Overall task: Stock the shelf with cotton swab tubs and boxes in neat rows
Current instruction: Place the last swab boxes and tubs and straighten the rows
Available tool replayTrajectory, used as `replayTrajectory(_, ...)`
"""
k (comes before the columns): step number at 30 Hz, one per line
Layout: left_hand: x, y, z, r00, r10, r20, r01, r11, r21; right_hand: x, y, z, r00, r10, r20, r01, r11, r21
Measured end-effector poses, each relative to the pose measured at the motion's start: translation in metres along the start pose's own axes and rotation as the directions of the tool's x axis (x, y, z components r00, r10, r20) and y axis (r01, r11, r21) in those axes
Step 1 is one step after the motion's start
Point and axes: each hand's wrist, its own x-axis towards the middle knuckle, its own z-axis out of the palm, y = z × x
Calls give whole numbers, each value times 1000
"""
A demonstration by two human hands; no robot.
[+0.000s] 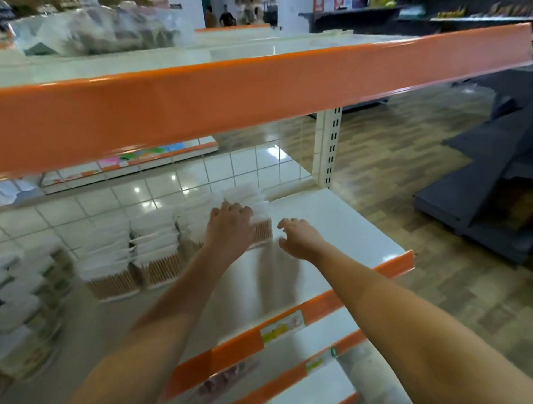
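Placement of the rightmost stack of boxes looks like the step in hand, judging by the left hand laid on top of it with fingers curled over the lid. Whether it's actually gripped or just pressed can't be told, too much blur. The right hand is held just right of the stack, fingers loosely curled, nothing in it.

To get it done well, the stack should probably be nudged flush against the neighbouring boxes to its left, front edges lined up, with the free hand used as a stop on the right side so nothing gets pushed skew. Light pressure only, since those lids look like they'd slide.

Stuff-wise: the boxes are clear, thin plastic, rectangular, with tan swab sticks seen through the walls. Round tubs with white lids are stacked at the far left. The shelf is smooth, glossy white metal with an orange front strip, bare on its right side, and backed by a wire grid.
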Motion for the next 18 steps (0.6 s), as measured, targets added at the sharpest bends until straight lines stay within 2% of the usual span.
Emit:
replayTrajectory(4, 2, 8, 8, 998, -51, 36, 50, 998, 30, 12, 11, 6, 1000, -16, 18, 15, 999, 30)
replayTrajectory(9, 8, 21, 9, 987, -117, 110, 108, 991, 85, 26, 21, 4, 992, -112, 57, 110, 993, 36)
replayTrajectory(14, 13, 31, 6, 978, -156, 140, 163, 986, -35, 32, 35, 6, 985, -160, 62, 152, 982, 114)
replayTrajectory(18, 17, 31, -4, 961, -228, 158, 268, 910, -316, 27, 44, 4, 982, -186, 18, 173, 942, 287)
